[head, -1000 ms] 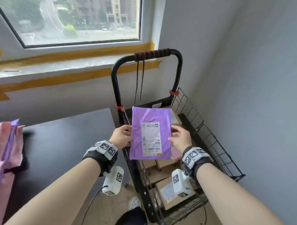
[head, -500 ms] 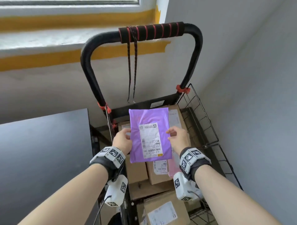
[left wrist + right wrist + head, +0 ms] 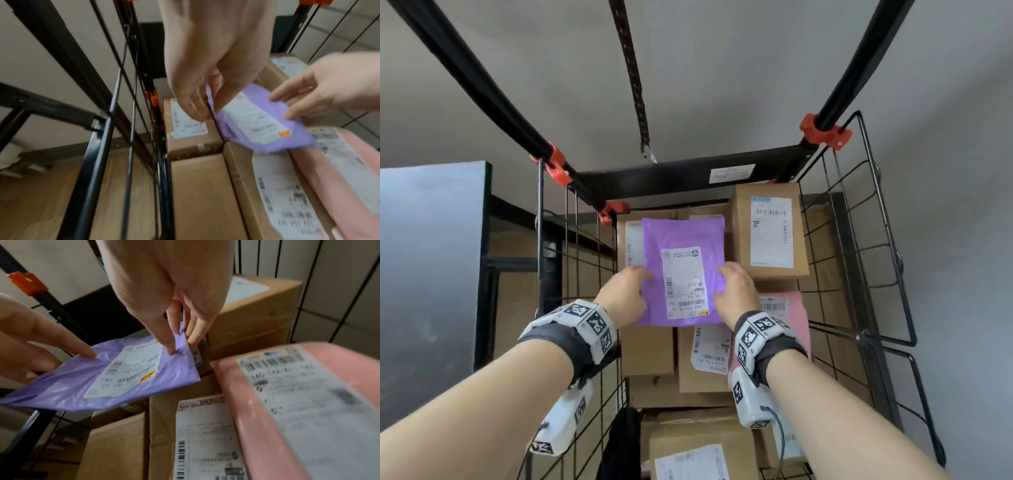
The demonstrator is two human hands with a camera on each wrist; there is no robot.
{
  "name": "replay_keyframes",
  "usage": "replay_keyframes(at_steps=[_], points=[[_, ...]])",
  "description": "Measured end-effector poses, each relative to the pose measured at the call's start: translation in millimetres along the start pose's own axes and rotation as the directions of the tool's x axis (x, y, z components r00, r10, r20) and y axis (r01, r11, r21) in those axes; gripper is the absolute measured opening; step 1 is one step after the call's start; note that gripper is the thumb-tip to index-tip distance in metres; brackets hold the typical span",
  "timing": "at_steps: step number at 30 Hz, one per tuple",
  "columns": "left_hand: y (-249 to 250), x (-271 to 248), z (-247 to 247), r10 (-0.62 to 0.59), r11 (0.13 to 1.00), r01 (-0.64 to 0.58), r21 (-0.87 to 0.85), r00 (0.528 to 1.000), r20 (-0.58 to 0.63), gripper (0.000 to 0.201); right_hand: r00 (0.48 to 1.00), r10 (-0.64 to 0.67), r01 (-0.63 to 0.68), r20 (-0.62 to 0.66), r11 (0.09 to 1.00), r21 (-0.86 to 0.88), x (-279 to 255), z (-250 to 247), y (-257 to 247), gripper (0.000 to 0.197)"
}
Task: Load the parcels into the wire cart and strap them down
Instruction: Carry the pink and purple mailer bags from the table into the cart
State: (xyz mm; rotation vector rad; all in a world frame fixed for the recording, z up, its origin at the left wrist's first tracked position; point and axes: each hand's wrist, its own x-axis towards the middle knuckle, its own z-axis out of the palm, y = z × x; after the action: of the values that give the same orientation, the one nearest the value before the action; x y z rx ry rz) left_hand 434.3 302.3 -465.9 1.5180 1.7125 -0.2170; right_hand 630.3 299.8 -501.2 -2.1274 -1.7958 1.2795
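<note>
A purple plastic parcel (image 3: 683, 274) with a white label lies low over the cardboard boxes (image 3: 768, 229) stacked in the black wire cart (image 3: 859, 240). My left hand (image 3: 643, 282) pinches its left edge, thumb on top and fingers under it (image 3: 197, 112). My right hand (image 3: 722, 274) pinches the right edge (image 3: 179, 340) in the same way. The parcel (image 3: 115, 376) tilts a little, its near end raised off the boxes. A pink parcel (image 3: 787, 308) lies to its right. The dark strap (image 3: 635, 85) with a metal hook hangs loose from above.
A dark table (image 3: 431, 257) stands just left of the cart. The cart's handle posts (image 3: 493, 92) rise on both sides with orange clamps (image 3: 825, 132). A taller box fills the back right corner. Grey walls close in behind and on the right.
Both hands have carried the purple parcel down from above the cart's rim to just over the boxes inside. My view has moved in close over the cart.
</note>
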Motion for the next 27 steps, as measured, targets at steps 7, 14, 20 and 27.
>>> replay_keyframes(at_steps=[7,14,20,27], points=[[2.6,-4.8,-9.9,-0.078,0.997,0.076,0.029,0.995,0.055,0.042,0.998,0.002,0.007,-0.057,0.989,0.150,-2.1,7.7,4.4,0.053],[37.7,-7.0,-4.3,-0.147,0.988,0.147,-0.054,0.989,-0.002,0.038,0.996,-0.009,0.021,-0.086,0.991,0.136,-3.9,-11.1,2.2,0.053],[36.9,11.2,24.2,-0.184,0.974,0.182,-0.138,0.983,0.000,0.040,0.999,-0.032,0.032,0.030,0.999,-0.010,6.5,-3.7,-0.5,0.049],[24.7,43.3,45.9,-0.086,0.975,0.091,-0.203,0.996,0.033,0.062,0.999,0.017,-0.013,0.031,0.991,-0.133,21.4,16.0,3.4,0.068]])
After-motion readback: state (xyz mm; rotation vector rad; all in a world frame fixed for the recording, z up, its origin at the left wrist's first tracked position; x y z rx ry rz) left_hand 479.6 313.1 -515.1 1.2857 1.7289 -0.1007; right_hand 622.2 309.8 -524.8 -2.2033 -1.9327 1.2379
